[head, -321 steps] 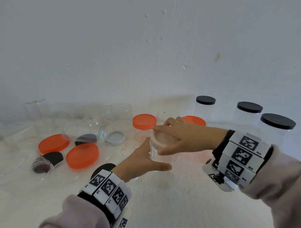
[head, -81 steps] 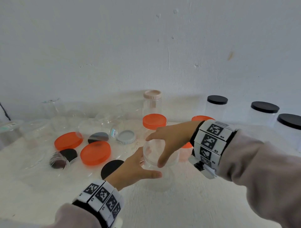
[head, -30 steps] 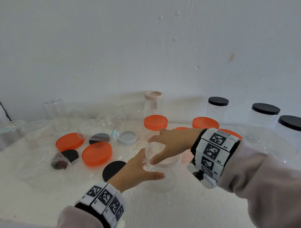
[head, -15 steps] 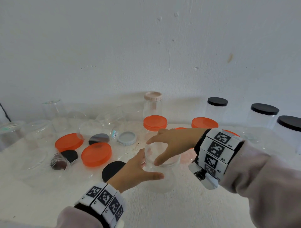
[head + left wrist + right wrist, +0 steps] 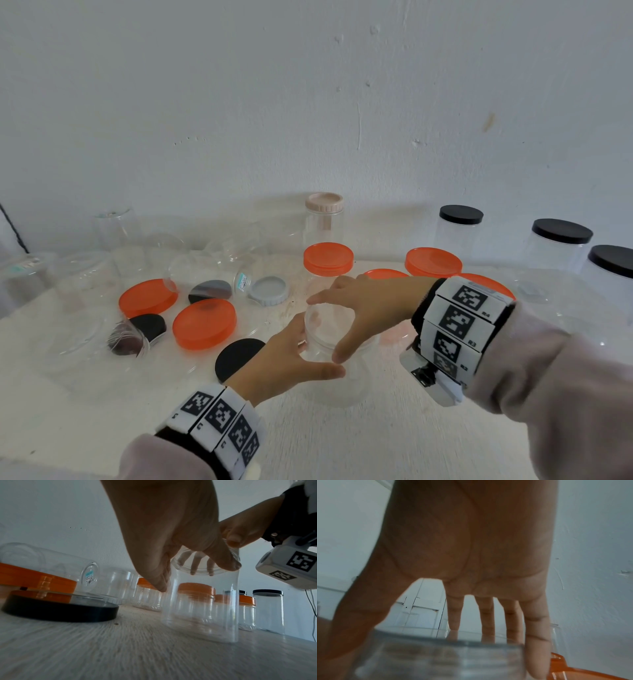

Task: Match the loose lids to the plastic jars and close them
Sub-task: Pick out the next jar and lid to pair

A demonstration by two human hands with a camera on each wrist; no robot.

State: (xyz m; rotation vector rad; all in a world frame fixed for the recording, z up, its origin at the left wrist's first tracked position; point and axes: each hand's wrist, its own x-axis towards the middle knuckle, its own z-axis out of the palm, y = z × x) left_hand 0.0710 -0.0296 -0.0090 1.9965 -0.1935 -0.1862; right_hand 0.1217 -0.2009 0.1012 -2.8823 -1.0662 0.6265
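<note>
While it stands upright mid-table, the clear jar (image 5: 337,370) looks empty w/ a see-through lid (image 5: 329,325) on top. Left hand (image 5: 291,359) curls round its upper wall; right hand (image 5: 368,308) claws over the lid rim. Left wrist cam shows right fingertips (image 5: 193,566) thru the plastic; head cam doesn't.

Your head camera is looking down at twelve o'clock; both wrist cameras are sitting low and close, sharing the clear jar (image 5: 337,373) (image 5: 200,604) (image 5: 436,660).
</note>
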